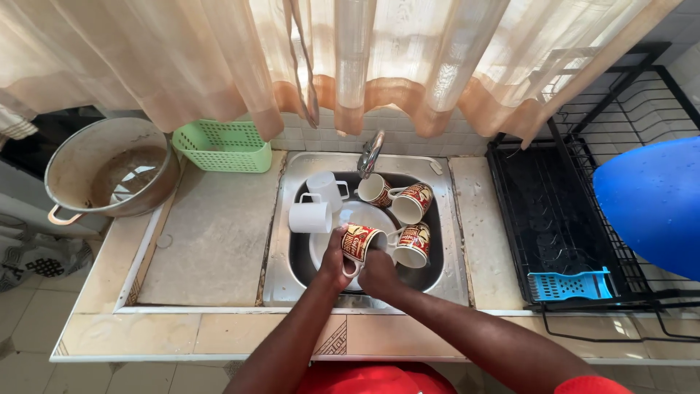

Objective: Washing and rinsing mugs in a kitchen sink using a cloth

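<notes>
Over the steel sink (450,241) I hold a red and cream patterned mug (361,241) tipped on its side. My left hand (335,261) grips its body from the left. My right hand (378,275) is below it, fingers at its rim and handle. Beside it lie three more patterned mugs, one at the right (413,244) and two behind (412,202), (375,190). Two white mugs (311,215), (324,188) rest on a white plate (368,214) in the basin. The tap (370,153) stands at the back.
A large dirty metal pot (109,169) sits at the far left, a green plastic basket (222,146) next to it. A black wire dish rack (561,211) with a small blue holder (567,286) stands right. A blue rounded object (652,201) is at the right edge. Curtains (350,58) hang above.
</notes>
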